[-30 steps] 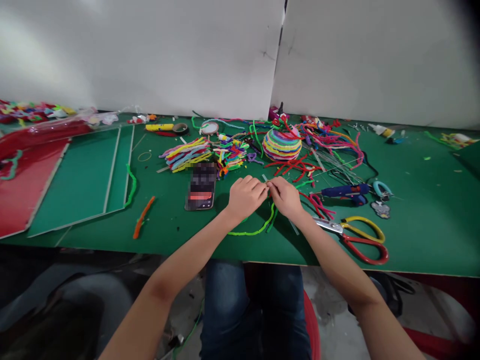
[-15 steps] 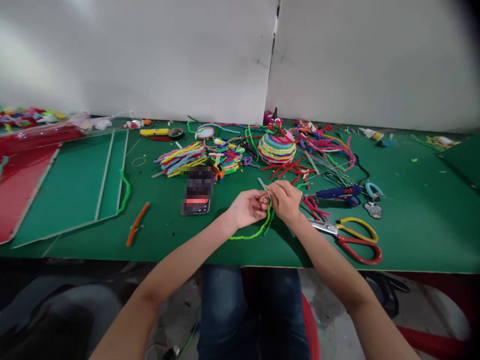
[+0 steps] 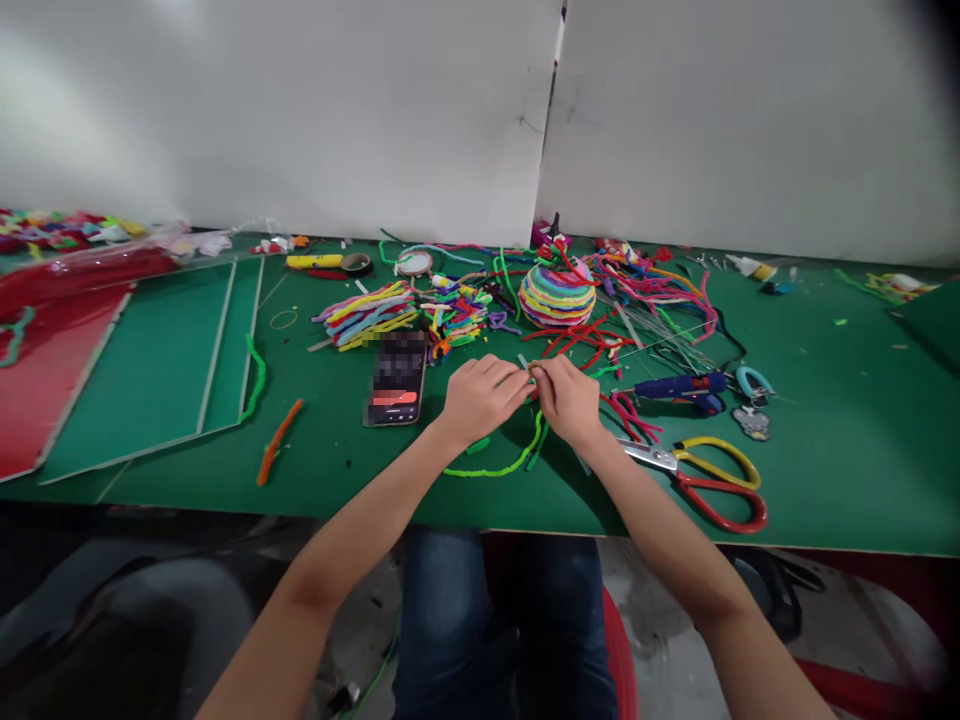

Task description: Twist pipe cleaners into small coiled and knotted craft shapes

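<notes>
My left hand (image 3: 486, 400) and my right hand (image 3: 570, 402) meet over the green table, fingertips pinched together on a small thing too hidden to name. A short pale strip (image 3: 523, 362) sticks up between them. Below the hands a bright green pipe cleaner (image 3: 499, 472) curves across the table, its upper end close to my right fingers. Behind the hands stands a striped ball of coloured pipe cleaners (image 3: 557, 297). Red pipe cleaners (image 3: 577, 342) lie between the ball and my hands.
Left of my hands lies a phone (image 3: 397, 380), with an orange pipe cleaner (image 3: 279, 442) farther left. Scissors (image 3: 716, 470) and a blue glue gun (image 3: 679, 388) lie right. Bundled pipe cleaners (image 3: 369, 315) sit behind the phone; green boards (image 3: 150, 380) lie at far left.
My left hand has turned from palm up to back up, its fingers now pointing at my right fingertips. A short green piece now shows under my left wrist. The view has shifted slightly.
</notes>
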A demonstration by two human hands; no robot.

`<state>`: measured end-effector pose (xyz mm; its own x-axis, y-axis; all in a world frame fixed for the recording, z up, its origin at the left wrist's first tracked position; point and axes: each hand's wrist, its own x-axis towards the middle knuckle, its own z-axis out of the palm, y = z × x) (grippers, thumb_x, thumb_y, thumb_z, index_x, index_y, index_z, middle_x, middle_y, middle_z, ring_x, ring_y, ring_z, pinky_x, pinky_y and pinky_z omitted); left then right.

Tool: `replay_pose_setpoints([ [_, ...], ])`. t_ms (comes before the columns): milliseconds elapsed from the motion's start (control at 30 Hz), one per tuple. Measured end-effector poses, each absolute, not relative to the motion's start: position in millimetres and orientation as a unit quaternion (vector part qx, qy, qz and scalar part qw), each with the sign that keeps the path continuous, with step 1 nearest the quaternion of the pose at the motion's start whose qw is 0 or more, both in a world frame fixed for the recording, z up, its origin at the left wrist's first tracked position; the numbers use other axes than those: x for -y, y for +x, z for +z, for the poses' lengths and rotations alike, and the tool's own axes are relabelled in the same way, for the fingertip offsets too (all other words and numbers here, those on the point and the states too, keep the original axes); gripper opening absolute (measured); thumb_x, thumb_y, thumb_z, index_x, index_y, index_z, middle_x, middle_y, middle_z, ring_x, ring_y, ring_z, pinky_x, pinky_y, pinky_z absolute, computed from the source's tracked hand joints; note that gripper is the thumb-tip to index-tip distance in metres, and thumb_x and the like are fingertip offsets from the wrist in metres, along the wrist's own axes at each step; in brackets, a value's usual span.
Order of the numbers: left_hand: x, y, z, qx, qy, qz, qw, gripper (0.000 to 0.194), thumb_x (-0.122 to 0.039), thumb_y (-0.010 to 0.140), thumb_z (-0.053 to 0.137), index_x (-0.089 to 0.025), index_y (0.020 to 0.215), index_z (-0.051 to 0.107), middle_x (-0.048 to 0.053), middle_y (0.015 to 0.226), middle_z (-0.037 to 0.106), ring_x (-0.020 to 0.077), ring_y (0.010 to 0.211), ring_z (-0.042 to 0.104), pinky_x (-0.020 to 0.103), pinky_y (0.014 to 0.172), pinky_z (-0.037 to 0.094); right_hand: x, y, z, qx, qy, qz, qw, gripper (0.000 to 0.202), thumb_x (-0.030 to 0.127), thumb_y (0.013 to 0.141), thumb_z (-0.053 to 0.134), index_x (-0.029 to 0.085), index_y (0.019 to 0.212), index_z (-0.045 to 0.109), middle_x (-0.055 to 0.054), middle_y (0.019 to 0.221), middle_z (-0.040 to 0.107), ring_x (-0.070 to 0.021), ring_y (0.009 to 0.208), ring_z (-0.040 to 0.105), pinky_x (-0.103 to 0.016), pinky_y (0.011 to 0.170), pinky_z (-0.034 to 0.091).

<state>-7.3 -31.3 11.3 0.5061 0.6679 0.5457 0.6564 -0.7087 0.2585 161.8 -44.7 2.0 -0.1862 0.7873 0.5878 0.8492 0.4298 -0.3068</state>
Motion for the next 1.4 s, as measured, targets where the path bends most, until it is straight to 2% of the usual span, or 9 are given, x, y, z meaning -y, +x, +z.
replay_pose_setpoints([
  [200,36,-9,17,-0.397,0.871,0.289,0.011,0.030,-0.042,0.090,0.046,-0.020,0.080,0.064,0.008,0.073,0.063,0.0198,0.074,0.052,0.033,0.061,0.025,45,160,-2,0.768,-0.541,-0.049,0.340,0.029,0.033,0.096,0.035,0.020,0.091,0.061,-0.004,0.084,0.067,-0.0120,0.071,0.060,-0.024,0.052,0.029],
  [433,40,-6,15,-0.407,0.874,0.264,0.017,0.029,-0.028,0.091,0.044,-0.018,0.072,0.063,0.007,0.065,0.059,0.0189,0.070,0.051,0.031,0.059,0.025,42,161,-2,0.792,-0.542,-0.098,0.266,0.034,0.034,0.097,0.033,0.020,0.082,0.061,-0.004,0.076,0.063,-0.0125,0.067,0.055,-0.026,0.051,0.024],
  [567,37,-1,9,-0.444,0.805,0.327,0.221,0.024,-0.030,0.088,0.049,-0.018,0.073,0.063,0.006,0.072,0.062,0.0174,0.074,0.054,0.028,0.063,0.032,38,165,-2,0.803,-0.526,-0.119,0.254,0.036,0.035,0.097,0.034,0.020,0.081,0.062,-0.004,0.074,0.062,-0.0116,0.065,0.053,-0.026,0.051,0.024],
  [767,38,10,7,-0.330,0.400,0.364,0.773,0.026,-0.039,0.075,0.066,-0.014,0.073,0.056,-0.002,0.062,0.048,0.0070,0.055,0.043,0.018,0.048,0.026,36,171,1,0.792,-0.462,-0.164,0.363,0.025,0.030,0.094,0.043,0.020,0.084,0.064,-0.002,0.075,0.064,-0.0090,0.064,0.055,-0.022,0.056,0.032],
  [833,40,12,9,-0.246,0.299,0.319,0.865,0.026,-0.032,0.071,0.070,-0.014,0.071,0.052,-0.004,0.060,0.040,0.0053,0.054,0.039,0.016,0.048,0.027,37,172,2,0.789,-0.426,-0.199,0.396,0.022,0.027,0.093,0.046,0.019,0.081,0.063,-0.002,0.072,0.065,-0.0090,0.063,0.055,-0.022,0.058,0.035],
  [933,43,13,10,-0.186,0.286,0.289,0.894,0.027,-0.031,0.073,0.069,-0.014,0.070,0.048,-0.005,0.059,0.035,0.0055,0.053,0.038,0.018,0.051,0.031,39,171,2,0.783,-0.394,-0.222,0.428,0.023,0.026,0.093,0.045,0.019,0.078,0.062,-0.002,0.070,0.064,-0.0096,0.063,0.056,-0.022,0.060,0.037],
  [1067,44,11,9,-0.287,0.525,0.340,0.726,0.030,-0.044,0.084,0.054,-0.016,0.073,0.050,-0.001,0.064,0.046,0.0086,0.058,0.044,0.022,0.055,0.036,41,170,3,0.781,-0.420,-0.188,0.422,0.024,0.026,0.093,0.043,0.019,0.080,0.061,-0.004,0.073,0.066,-0.0106,0.067,0.058,-0.022,0.062,0.039],
  [1267,41,1,1,-0.385,0.822,0.411,0.083,0.018,-0.028,0.089,0.046,-0.018,0.094,0.060,0.005,0.091,0.065,0.0160,0.086,0.057,0.028,0.076,0.043,41,168,5,0.780,-0.497,-0.148,0.350,0.026,0.029,0.093,0.042,0.018,0.078,0.059,-0.003,0.068,0.061,-0.0115,0.064,0.054,-0.023,0.056,0.030],
  [1400,38,-3,-3,-0.363,0.849,0.376,-0.073,0.015,-0.028,0.086,0.053,-0.017,0.083,0.063,0.004,0.078,0.065,0.0154,0.074,0.056,0.027,0.065,0.040,41,166,4,0.788,-0.511,-0.137,0.314,0.031,0.031,0.094,0.039,0.018,0.073,0.057,-0.002,0.066,0.059,-0.0110,0.062,0.051,-0.025,0.055,0.027],
])
